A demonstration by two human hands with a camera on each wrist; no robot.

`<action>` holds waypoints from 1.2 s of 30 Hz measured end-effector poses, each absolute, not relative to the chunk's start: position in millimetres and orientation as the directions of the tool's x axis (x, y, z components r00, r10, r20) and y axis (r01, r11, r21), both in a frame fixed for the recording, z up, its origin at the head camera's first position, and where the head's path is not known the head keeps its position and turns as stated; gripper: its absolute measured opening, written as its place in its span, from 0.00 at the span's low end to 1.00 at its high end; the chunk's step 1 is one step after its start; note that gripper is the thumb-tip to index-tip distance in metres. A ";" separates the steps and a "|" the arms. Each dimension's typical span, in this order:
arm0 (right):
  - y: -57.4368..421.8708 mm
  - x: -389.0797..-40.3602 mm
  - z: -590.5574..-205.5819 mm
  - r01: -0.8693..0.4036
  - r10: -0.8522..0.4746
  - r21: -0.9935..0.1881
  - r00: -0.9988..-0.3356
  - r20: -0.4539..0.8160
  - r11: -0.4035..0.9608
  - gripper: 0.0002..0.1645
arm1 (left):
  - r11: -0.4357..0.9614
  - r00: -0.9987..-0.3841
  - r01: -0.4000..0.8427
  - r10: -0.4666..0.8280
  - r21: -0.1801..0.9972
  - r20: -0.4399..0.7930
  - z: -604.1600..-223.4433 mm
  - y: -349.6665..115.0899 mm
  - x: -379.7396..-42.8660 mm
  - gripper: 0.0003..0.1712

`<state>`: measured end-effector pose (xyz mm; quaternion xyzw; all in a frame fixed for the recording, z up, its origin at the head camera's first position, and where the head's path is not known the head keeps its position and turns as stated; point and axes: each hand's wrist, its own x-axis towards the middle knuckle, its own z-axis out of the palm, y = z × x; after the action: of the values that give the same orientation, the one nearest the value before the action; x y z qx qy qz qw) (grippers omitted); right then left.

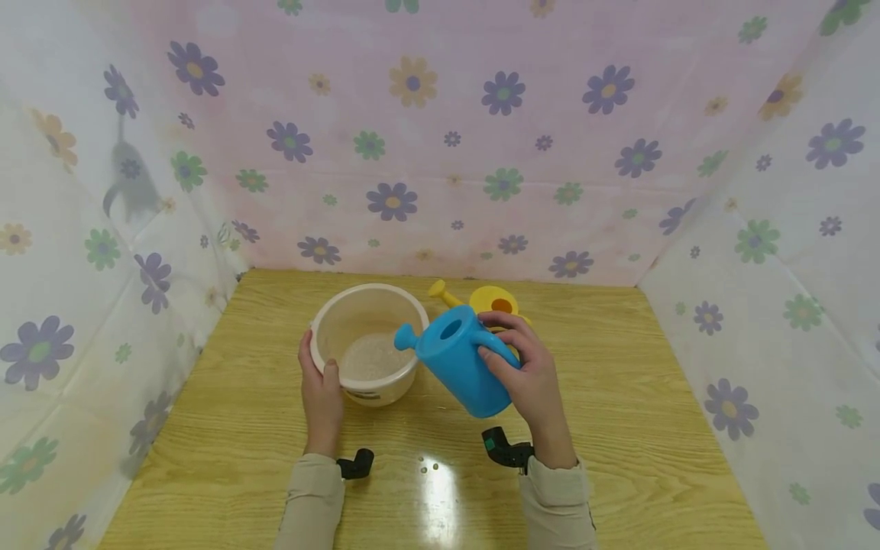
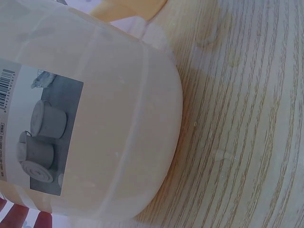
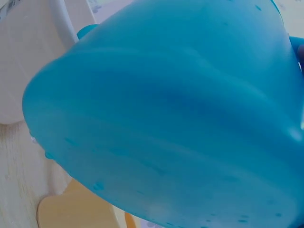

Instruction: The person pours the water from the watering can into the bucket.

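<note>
A blue watering can (image 1: pixel 457 370) is held up tilted, its spout head over the right side of the rim of a whitish plastic bucket (image 1: pixel 395 391). My right hand (image 1: pixel 531 373) grips the can by its handle. My left hand (image 1: pixel 323 397) holds the bucket at its left side, thumb over the rim and fingers outside. The left wrist view shows the bucket's wall and printed label (image 2: pixel 47 133), with fingertips (image 2: pixel 40 221) at the lower left. Drops cling to the can in the right wrist view. No stream from the spout can be made out.
Behind the blue can stands a yellow watering can (image 1: pixel 486 296), partly hidden, its spout pointing left. Drops (image 1: pixel 424 469) lie on the wooden table (image 1: pixel 619 428) near the front. Flowered cloth walls (image 1: pixel 440 168) enclose the table at the back and sides.
</note>
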<state>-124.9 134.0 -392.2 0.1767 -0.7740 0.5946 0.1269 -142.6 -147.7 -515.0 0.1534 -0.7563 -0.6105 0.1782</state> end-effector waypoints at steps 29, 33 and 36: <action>139.9 -130.4 -397.4 -0.445 -0.141 -0.869 -0.895 0.423 0.215 0.03 | 0.201 -0.894 0.002 -0.439 0.980 0.091 -514.1 -146.6 -142.1 0.33; 139.4 -130.3 -397.2 -0.447 -0.144 -0.869 -0.894 0.425 0.212 0.02 | 0.204 -0.894 -0.003 -0.439 0.979 0.088 -514.9 -146.9 -142.7 0.33; 139.4 -130.2 -397.3 -0.447 -0.145 -0.868 -0.894 0.424 0.216 0.03 | 0.208 -0.894 -0.005 -0.440 0.978 0.089 -515.5 -147.3 -143.3 0.33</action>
<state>-130.2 139.4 -397.3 0.1923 -0.7694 0.5958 0.1266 -143.3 -147.3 -515.5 0.1468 -0.7566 -0.6119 0.1778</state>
